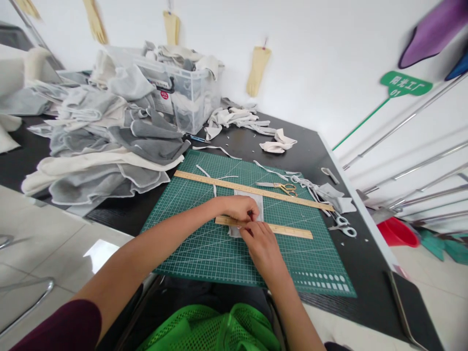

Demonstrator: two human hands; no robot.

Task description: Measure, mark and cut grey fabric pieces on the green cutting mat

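Observation:
A small piece of light grey cloth [260, 206] lies on the green cutting mat [204, 256]. Across it runs a short wooden ruler [290, 231]. My left hand [241, 208] is closed above the cloth and ruler; a bit of red shows at its fingers, but I cannot make out what it is. Close below, my right hand [263, 246] has its fingers bent and pressed together at the ruler and cloth, their tips partly hidden. A long wooden ruler [197, 179] crosses the mat beyond both hands, over the cloth's far end.
Gold-handled scissors [288, 188] lie beyond the long ruler, white-handled scissors [345, 226] at the mat's right edge. Grey and white cloth pieces [120, 131] pile up at the left, beside a clear plastic bin [193, 100]. Cut strips [270, 170] lie behind the mat.

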